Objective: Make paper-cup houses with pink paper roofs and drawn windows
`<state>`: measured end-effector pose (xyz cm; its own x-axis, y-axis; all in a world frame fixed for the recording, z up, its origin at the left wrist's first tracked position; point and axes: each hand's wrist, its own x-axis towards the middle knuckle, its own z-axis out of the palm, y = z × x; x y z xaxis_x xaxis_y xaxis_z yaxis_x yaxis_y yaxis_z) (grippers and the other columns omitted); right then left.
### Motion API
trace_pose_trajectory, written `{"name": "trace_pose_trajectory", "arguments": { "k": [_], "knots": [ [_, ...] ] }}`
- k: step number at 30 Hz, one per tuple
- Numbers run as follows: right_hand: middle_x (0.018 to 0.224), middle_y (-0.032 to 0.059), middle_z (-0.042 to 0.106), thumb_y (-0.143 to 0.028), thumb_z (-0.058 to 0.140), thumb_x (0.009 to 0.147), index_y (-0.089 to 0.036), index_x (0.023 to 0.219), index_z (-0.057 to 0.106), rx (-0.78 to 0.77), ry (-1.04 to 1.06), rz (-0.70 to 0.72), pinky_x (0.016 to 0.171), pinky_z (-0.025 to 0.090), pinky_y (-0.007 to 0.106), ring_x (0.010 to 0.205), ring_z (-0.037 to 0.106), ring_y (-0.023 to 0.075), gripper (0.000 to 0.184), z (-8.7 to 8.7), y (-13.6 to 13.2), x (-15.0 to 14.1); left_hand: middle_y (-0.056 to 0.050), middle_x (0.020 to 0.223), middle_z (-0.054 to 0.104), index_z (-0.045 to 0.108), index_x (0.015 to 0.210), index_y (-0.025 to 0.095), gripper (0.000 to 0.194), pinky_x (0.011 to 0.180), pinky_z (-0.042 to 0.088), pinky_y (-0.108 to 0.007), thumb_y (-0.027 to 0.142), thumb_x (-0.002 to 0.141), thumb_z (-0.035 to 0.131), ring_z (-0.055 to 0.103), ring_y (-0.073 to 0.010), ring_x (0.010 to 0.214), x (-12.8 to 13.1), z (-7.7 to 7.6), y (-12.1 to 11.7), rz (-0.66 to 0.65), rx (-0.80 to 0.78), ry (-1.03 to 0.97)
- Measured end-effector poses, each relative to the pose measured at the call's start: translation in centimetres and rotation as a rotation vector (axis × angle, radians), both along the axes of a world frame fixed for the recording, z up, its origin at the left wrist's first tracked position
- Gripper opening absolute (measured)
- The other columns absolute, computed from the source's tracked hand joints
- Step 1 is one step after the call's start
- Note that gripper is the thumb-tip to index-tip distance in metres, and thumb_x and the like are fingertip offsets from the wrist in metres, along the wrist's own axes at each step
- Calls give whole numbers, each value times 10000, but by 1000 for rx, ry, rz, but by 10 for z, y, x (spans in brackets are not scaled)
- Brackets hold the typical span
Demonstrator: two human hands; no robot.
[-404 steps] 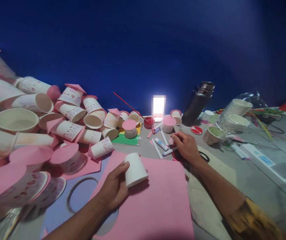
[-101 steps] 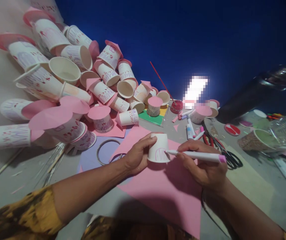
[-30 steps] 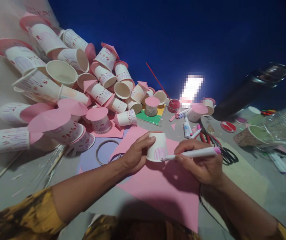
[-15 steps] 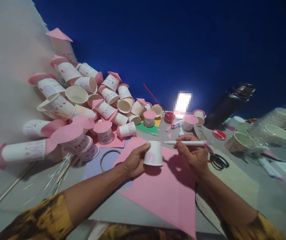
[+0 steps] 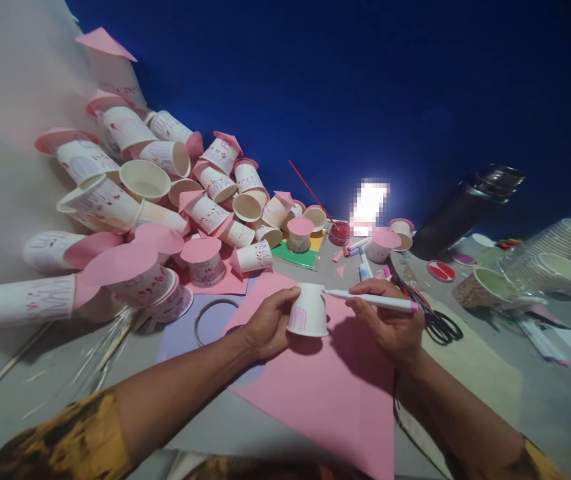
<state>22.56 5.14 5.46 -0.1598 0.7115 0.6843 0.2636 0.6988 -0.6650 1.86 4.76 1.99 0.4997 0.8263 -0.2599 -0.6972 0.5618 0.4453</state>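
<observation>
My left hand (image 5: 268, 323) grips an upside-down white paper cup (image 5: 308, 311) that stands on a pink paper sheet (image 5: 332, 387). Pink marks show low on the cup's wall. My right hand (image 5: 390, 323) is closed on a white marker with a pink end (image 5: 372, 300), held nearly level, its tip touching the cup's upper edge at the right.
A big heap of decorated paper cups with pink lids (image 5: 165, 213) fills the left. Scissors (image 5: 435, 323) lie right of my right hand. Beyond are loose markers (image 5: 364, 267), a red paint pot (image 5: 340, 233), a dark flask (image 5: 462, 207), stacked cups (image 5: 560, 250) and a ring (image 5: 212, 320).
Over the last second the marker left the cup's lower wall, lifted away, and now its tip rests at the cup's upper edge. The left hand has turned the cup a little.
</observation>
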Motion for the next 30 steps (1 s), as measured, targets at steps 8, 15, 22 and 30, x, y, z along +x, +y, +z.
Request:
{"name": "trace_pose_trajectory", "arguments": {
  "k": [8,15,22,30],
  "knots": [
    [841,45,752,-112,714,893,-207,1016,709,78,-99,68,583,547,281,684,708,176,155,3,-3,0,-137,954,790,722,1116,83,307,865,560,-410,282,894,653,739,-264,838,3,-1,-2,19,6,36],
    [831,59,753,-110,705,894,-216,1010,708,109,-132,55,587,564,303,701,719,197,157,3,-3,-2,-139,958,781,736,1084,97,299,907,554,-396,291,857,728,739,-289,936,5,0,-2,34,4,69],
    [761,47,745,-121,685,885,-208,956,714,95,-178,51,530,531,283,610,696,183,116,10,-4,-2,-152,988,781,718,1134,98,333,874,567,-437,320,886,700,742,-300,909,3,-3,-2,20,8,78],
    [754,35,742,-108,652,902,-226,970,697,117,-179,71,541,542,281,628,702,179,143,11,-6,-3,-136,940,788,736,1071,87,255,859,565,-368,270,901,680,741,-254,855,5,-2,-1,56,-20,63]
  ]
}}
